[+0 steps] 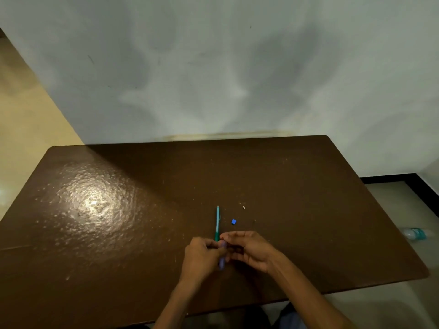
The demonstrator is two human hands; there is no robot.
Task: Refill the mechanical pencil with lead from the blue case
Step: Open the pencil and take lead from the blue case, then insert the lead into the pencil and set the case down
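A green mechanical pencil [217,222] lies on the brown table [118,210], running away from me, its near end hidden behind my fingers. My left hand [202,257] grips the blue lead case [222,260], which points down between my hands. My right hand [249,248] meets it at the case's top end, fingers pinched there. A small blue cap [234,222] rests on the table just right of the pencil. A tiny white piece [244,207] lies farther back.
The table stands against a pale wall [213,67]. A plastic water bottle [414,233] lies on the floor past the table's right edge. My knees show under the near edge.
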